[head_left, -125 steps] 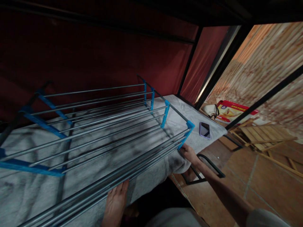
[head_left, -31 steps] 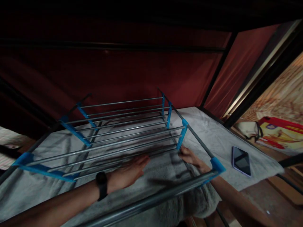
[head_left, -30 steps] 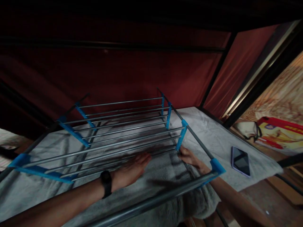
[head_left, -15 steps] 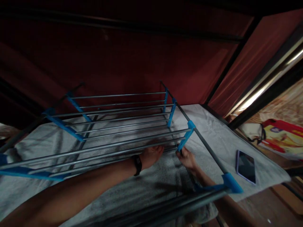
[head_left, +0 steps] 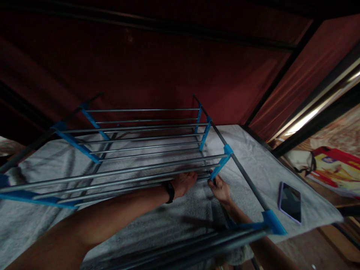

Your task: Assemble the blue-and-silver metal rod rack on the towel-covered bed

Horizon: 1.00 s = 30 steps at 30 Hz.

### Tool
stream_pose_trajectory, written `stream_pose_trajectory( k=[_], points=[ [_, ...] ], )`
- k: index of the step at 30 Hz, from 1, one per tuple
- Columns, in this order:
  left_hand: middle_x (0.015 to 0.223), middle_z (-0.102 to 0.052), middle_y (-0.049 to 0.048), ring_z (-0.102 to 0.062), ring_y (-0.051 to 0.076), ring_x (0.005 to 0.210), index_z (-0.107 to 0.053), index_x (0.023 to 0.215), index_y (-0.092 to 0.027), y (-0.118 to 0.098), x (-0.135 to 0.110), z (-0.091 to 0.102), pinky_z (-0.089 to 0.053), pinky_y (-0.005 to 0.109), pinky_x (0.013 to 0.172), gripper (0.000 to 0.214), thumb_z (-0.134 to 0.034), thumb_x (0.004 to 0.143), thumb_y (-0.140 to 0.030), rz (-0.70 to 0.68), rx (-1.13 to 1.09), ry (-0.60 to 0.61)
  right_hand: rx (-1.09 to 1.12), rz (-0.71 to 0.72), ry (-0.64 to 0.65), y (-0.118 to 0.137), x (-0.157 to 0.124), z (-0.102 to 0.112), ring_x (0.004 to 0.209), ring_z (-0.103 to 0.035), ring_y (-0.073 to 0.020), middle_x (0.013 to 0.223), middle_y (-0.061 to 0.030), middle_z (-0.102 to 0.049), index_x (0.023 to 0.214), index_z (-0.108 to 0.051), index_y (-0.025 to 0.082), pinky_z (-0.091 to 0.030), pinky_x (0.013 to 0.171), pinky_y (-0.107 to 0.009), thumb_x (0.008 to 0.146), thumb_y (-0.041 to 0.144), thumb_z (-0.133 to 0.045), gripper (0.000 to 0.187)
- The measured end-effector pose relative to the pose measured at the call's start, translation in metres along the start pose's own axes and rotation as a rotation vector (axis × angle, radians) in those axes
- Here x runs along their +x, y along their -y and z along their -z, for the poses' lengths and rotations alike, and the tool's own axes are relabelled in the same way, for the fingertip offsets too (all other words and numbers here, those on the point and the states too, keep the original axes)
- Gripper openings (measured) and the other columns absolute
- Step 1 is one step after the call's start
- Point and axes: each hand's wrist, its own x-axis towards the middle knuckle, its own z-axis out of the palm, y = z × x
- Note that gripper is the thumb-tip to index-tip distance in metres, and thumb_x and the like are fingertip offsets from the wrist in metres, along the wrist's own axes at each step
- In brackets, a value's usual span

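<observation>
A metal rack (head_left: 140, 146) with grey rods and blue plastic joints stands on a grey towel (head_left: 180, 221) spread over a bed. My left hand (head_left: 184, 183), with a dark band on the wrist, lies on the towel under the rods, fingers reaching toward the right end. My right hand (head_left: 220, 189) is pinched on the lower end of a blue joint (head_left: 222, 162) at the rack's right side. Both arms pass under the nearest rods (head_left: 197, 247).
A phone (head_left: 290, 198) lies face up on the towel at the right. A dark red curtain (head_left: 157, 71) and black bed frame bars close in the back and top. A red and yellow bag (head_left: 336, 168) lies beyond the bed at the right.
My left hand has slid further right along the towel, close to the right hand. The right hand stays at the blue joint. The view has moved in closer.
</observation>
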Motion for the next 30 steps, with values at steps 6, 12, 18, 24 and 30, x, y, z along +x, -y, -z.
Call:
stream_pose_trajectory(
  k=[6, 12, 18, 24, 30],
  points=[
    [0.148, -0.059, 0.0157, -0.058, 0.026, 0.133, -0.049, 0.146, -0.014, 0.003, 0.002, -0.013, -0.044, 0.043, 0.114, 0.049, -0.039, 0.098, -0.006, 0.051, -0.153, -0.093, 0.088, 0.040, 0.024, 0.000, 0.009, 0.003, 0.081, -0.062, -0.0183, 0.109, -0.0054, -0.067, 0.115, -0.066, 0.022, -0.046, 0.074, -0.032, 0.091, 0.035, -0.051, 0.031],
    [0.159, -0.051, 0.0077, -0.050, 0.028, 0.144, -0.045, 0.152, -0.024, 0.020, 0.003, -0.032, -0.040, 0.050, 0.119, 0.071, -0.051, 0.084, -0.005, 0.026, -0.252, -0.141, 0.192, 0.070, -0.024, 0.002, 0.019, -0.003, 0.092, -0.061, -0.0215, 0.103, -0.0070, -0.063, 0.102, -0.064, 0.020, -0.050, 0.086, -0.035, 0.091, 0.034, -0.047, 0.024],
    [0.152, -0.058, 0.0114, -0.057, 0.031, 0.136, -0.046, 0.153, -0.020, 0.024, 0.003, -0.039, -0.045, 0.051, 0.115, 0.075, -0.045, 0.081, -0.001, 0.011, -0.297, -0.209, 0.216, 0.027, -0.045, 0.005, 0.019, -0.007, 0.093, -0.060, -0.0229, 0.105, -0.0082, -0.061, 0.110, -0.064, 0.019, -0.050, 0.086, -0.037, 0.091, 0.036, -0.045, 0.032],
    [0.147, -0.062, 0.0137, -0.062, 0.034, 0.130, -0.051, 0.148, -0.020, 0.024, 0.004, -0.040, -0.047, 0.055, 0.111, 0.057, -0.042, 0.093, -0.011, 0.044, -0.406, -0.201, 0.190, -0.031, -0.061, 0.008, 0.019, -0.010, 0.095, -0.062, -0.0229, 0.110, -0.0068, -0.060, 0.116, -0.063, 0.022, -0.049, 0.086, -0.037, 0.092, 0.038, -0.046, 0.033],
    [0.130, -0.072, 0.0118, -0.069, 0.030, 0.115, -0.058, 0.141, -0.025, 0.020, 0.008, -0.038, -0.053, 0.048, 0.101, 0.041, -0.039, 0.104, -0.029, 0.124, -0.363, -0.154, 0.175, -0.006, -0.080, 0.006, 0.018, -0.012, 0.096, -0.062, -0.0232, 0.109, -0.0075, -0.061, 0.114, -0.063, 0.021, -0.050, 0.086, -0.035, 0.093, 0.038, -0.045, 0.032]
  ],
)
